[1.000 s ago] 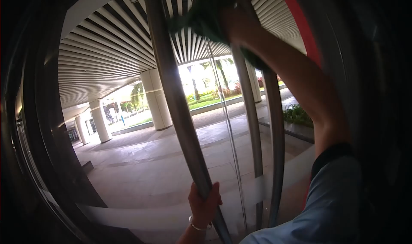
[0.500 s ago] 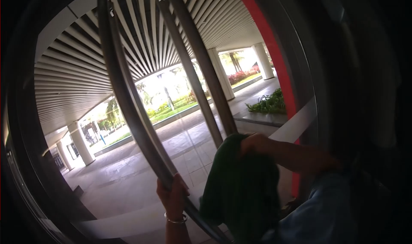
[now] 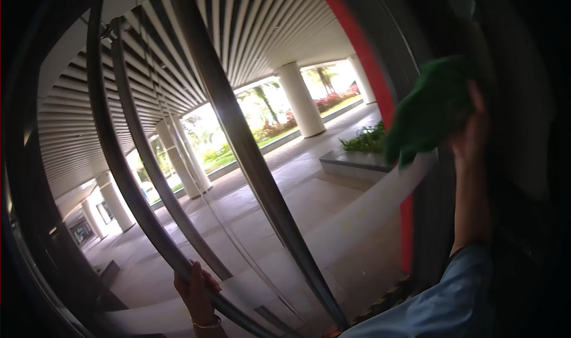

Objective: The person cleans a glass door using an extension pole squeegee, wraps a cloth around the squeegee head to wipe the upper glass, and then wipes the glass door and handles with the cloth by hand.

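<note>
My left hand [image 3: 196, 290], with a bracelet at the wrist, is wrapped round the lower part of a long metal door handle [image 3: 128, 186] on a glass door. Up at the right, my right hand [image 3: 471, 132] grips a green cloth [image 3: 433, 109]. The cloth is bunched and slightly blurred, in front of the dark frame beside the red strip [image 3: 361, 46]. Whether it touches the surface I cannot tell. A second long handle [image 3: 244, 147] slants down between my two hands, with neither hand on it.
A frosted band [image 3: 363, 213] crosses the glass low down. Beyond the glass are a tiled floor, round columns [image 3: 299, 100], a slatted ceiling [image 3: 250, 40] and a planter [image 3: 357, 159] with green plants. Dark door framing [image 3: 35, 177] stands at the left.
My right hand has swung the green cloth up and right, from beside the handles to the dark frame. My left hand and its handle have shifted left and down in view; the handles stand further apart.
</note>
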